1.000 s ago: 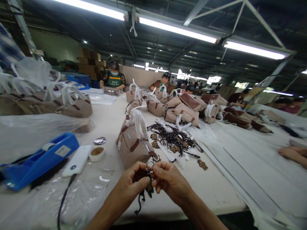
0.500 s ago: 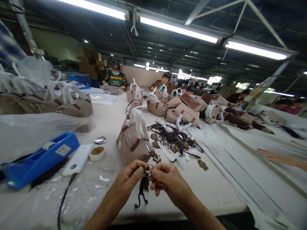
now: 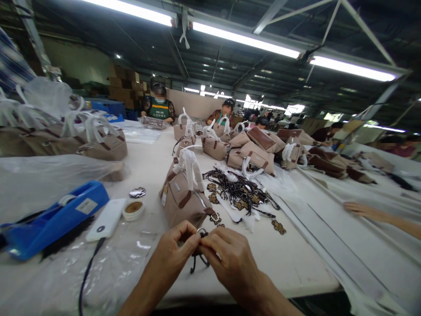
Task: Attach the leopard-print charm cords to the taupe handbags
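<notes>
My left hand [image 3: 179, 248] pinches a silver key ring [image 3: 201, 230] near the table's front edge. Thumb and fingers of my right hand [image 3: 226, 254] are closed at the same ring, on the dark charm [image 3: 194, 263] that hangs from it; most of the charm is hidden behind my fingers. Just beyond my hands stands a beige handbag [image 3: 184, 197] with brown trim and white-wrapped handles. A metal ring [image 3: 215, 217] shows at its near end. To its right lies a tangled heap of black cords with leopard-patterned flower charms [image 3: 241, 204].
On the left are a blue tape dispenser [image 3: 59, 219], a white device with a cable [image 3: 107, 221] and a tape roll [image 3: 133, 210]. More handbags [image 3: 253, 156] are piled at the back. Another person's hand [image 3: 368, 211] rests on sheeting at the right. Two people sit across the table.
My right hand has turned over and closed in beside my left, covering much of the ring and charm. The other person's hand at the right has slid leftward.
</notes>
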### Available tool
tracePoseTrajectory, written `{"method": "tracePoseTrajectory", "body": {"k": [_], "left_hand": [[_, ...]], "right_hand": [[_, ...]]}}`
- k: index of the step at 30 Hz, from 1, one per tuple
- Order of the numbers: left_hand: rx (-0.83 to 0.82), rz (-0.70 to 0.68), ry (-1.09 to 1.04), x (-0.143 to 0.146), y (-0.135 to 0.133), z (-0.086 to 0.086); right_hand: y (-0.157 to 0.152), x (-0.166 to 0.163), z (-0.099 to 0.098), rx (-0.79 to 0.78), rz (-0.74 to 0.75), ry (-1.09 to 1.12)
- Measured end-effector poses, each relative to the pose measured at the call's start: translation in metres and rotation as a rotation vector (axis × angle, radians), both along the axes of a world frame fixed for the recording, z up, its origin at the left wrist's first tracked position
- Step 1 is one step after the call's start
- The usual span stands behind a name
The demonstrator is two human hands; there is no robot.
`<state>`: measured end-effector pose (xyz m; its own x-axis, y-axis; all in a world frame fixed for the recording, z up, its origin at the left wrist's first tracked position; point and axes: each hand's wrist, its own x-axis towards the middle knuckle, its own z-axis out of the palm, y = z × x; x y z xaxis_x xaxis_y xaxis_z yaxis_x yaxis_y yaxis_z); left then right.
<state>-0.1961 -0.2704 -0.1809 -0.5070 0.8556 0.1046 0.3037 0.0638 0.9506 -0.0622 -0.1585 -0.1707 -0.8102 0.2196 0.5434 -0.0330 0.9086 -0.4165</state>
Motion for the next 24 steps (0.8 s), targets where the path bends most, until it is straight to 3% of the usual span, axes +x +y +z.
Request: {"method": "tracePoseTrajectory", "body": {"k": [6, 10, 14, 21, 24], "left_hand": [[0.079, -0.063, -0.184, -0.006, -0.001, -0.012], [0.130, -0.032, -0.252, -0.003, 0.002, -0.012], [0.169, -0.010, -0.355, -0.004, 0.006, -0.014], [0.186, 0.038, -0.368, -0.005, 0.011, -0.013], [0.172, -0.025, -0.232, -0.016, 0.009, -0.005]], "right_hand": [[0.009, -0.001, 0.011, -0.444, -0.080, 0.156], [0.006, -0.004, 0.001, -0.820, -0.013, 0.036], [0.000, -0.009, -0.012, -1.142, -0.011, 0.060], [-0.006, -0.022, -0.010, -1.214, -0.021, 0.190], [-0.005, -0.028, -0.004, -1.193, -0.078, 0.210]]}}
